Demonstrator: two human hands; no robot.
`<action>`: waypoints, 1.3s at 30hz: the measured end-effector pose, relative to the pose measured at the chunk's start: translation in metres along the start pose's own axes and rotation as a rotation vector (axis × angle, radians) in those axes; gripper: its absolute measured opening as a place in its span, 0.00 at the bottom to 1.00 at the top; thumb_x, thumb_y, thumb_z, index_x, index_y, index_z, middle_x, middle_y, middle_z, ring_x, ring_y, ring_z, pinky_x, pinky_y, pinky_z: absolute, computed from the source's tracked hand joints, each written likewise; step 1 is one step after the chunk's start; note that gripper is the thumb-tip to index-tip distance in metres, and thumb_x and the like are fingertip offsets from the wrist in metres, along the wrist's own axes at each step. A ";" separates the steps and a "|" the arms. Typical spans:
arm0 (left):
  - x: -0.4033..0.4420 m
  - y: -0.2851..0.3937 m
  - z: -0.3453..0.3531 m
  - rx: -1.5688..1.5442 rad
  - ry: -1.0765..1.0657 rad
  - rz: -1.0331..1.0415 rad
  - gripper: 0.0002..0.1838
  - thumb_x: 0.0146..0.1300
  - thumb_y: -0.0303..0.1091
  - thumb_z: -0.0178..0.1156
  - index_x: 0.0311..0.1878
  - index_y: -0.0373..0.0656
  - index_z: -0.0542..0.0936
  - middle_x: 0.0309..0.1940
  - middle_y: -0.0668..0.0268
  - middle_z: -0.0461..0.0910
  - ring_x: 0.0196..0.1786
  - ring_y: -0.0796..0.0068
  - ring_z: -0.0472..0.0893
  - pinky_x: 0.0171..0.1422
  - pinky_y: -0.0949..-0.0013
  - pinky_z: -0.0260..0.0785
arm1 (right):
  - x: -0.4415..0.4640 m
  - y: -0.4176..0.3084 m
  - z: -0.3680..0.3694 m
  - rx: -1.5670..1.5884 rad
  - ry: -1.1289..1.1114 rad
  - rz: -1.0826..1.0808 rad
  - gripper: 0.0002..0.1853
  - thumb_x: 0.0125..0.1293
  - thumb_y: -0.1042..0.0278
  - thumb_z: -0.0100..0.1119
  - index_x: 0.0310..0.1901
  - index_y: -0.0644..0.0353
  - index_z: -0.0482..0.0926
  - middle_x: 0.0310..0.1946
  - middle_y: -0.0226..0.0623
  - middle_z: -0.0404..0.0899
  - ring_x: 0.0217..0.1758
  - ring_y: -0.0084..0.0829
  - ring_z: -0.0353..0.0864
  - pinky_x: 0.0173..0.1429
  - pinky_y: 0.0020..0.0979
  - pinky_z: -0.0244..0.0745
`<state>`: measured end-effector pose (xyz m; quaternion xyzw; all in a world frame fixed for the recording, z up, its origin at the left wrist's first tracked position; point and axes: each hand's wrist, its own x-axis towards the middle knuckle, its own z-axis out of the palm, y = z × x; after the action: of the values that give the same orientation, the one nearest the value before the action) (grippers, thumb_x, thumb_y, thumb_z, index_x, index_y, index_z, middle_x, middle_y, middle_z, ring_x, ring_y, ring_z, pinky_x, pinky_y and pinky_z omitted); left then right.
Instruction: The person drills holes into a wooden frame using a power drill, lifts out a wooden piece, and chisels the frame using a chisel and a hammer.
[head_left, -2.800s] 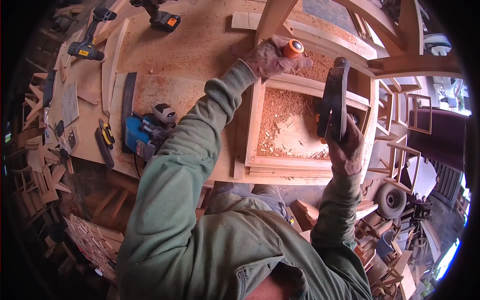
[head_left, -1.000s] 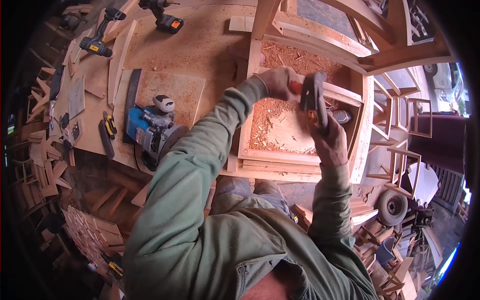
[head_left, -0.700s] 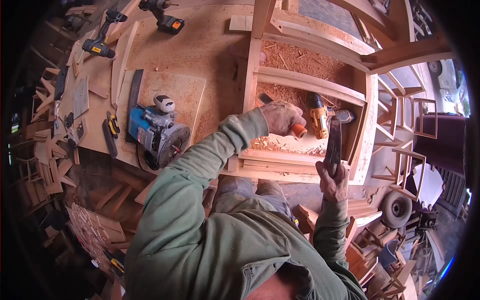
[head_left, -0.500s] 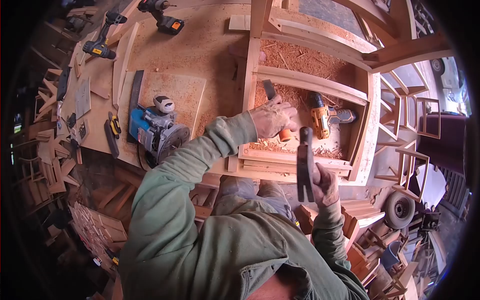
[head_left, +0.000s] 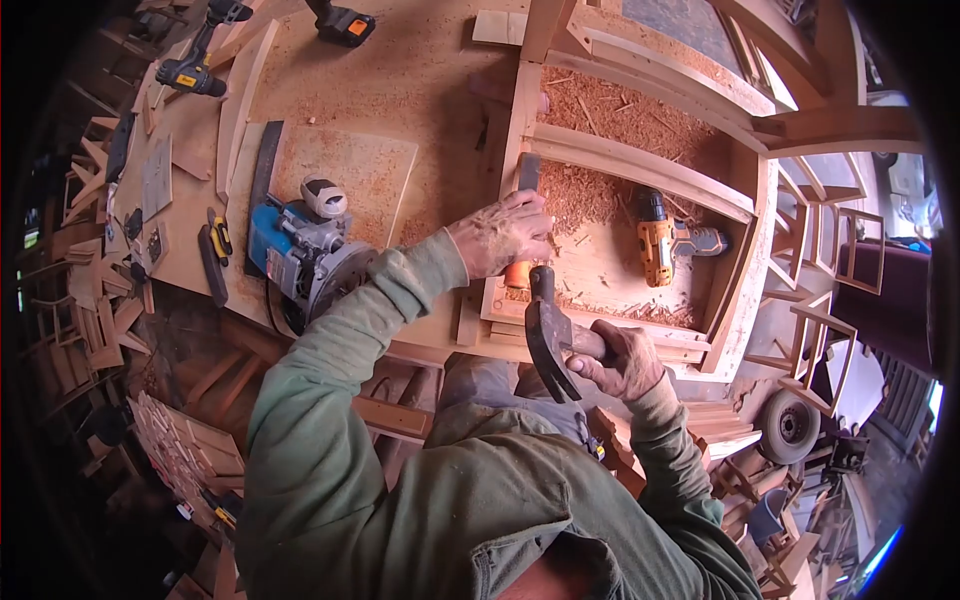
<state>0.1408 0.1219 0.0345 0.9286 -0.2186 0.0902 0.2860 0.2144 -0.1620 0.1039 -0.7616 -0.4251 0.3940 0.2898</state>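
Note:
My left hand [head_left: 500, 235] is closed around a wide chisel. Its flat metal blade [head_left: 529, 172] points away from me over the side rail of a wooden frame [head_left: 518, 130], and its orange handle end [head_left: 517, 274] shows below my fist. In my right hand [head_left: 622, 360] is a claw hammer [head_left: 546, 325], gripped by the handle. The hammer's striking face is close to the chisel's handle end; whether they touch I cannot tell. My fingers hide the middle of the chisel.
A yellow cordless drill [head_left: 657, 240] lies among shavings inside the frame. Left on the workbench [head_left: 400, 90] are a blue power saw [head_left: 305, 250], pliers [head_left: 220, 236] and two more drills, one [head_left: 190, 70] near the far left edge. A wheel [head_left: 790, 425] and wooden frames stand at right.
The hammer has swung left from beside the frame to the chisel's handle end. My left hand and the chisel have shifted left in view, which has also moved slightly.

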 end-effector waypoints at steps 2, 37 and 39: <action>-0.006 -0.001 0.000 -0.012 -0.017 -0.021 0.07 0.58 0.29 0.57 0.39 0.48 0.82 0.35 0.63 0.72 0.52 0.59 0.75 0.77 0.55 0.57 | 0.003 -0.001 0.001 -0.012 -0.015 -0.022 0.34 0.60 0.30 0.62 0.31 0.64 0.78 0.16 0.50 0.71 0.23 0.55 0.76 0.29 0.45 0.70; 0.004 -0.016 -0.015 -0.055 -0.005 -0.029 0.07 0.58 0.30 0.57 0.39 0.42 0.81 0.38 0.60 0.74 0.54 0.55 0.76 0.77 0.55 0.60 | 0.017 -0.029 0.014 -0.229 -0.001 -0.253 0.27 0.62 0.37 0.66 0.29 0.58 0.74 0.16 0.43 0.72 0.21 0.48 0.78 0.28 0.43 0.72; 0.001 -0.014 -0.010 -0.045 -0.002 -0.027 0.08 0.58 0.30 0.57 0.39 0.42 0.81 0.38 0.60 0.74 0.54 0.55 0.76 0.77 0.55 0.60 | 0.015 -0.027 0.016 -0.261 0.009 -0.268 0.27 0.62 0.37 0.65 0.28 0.57 0.74 0.15 0.43 0.72 0.21 0.48 0.78 0.28 0.42 0.72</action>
<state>0.1482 0.1378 0.0365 0.9249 -0.2084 0.0806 0.3077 0.1950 -0.1341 0.1111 -0.7310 -0.5690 0.2902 0.2403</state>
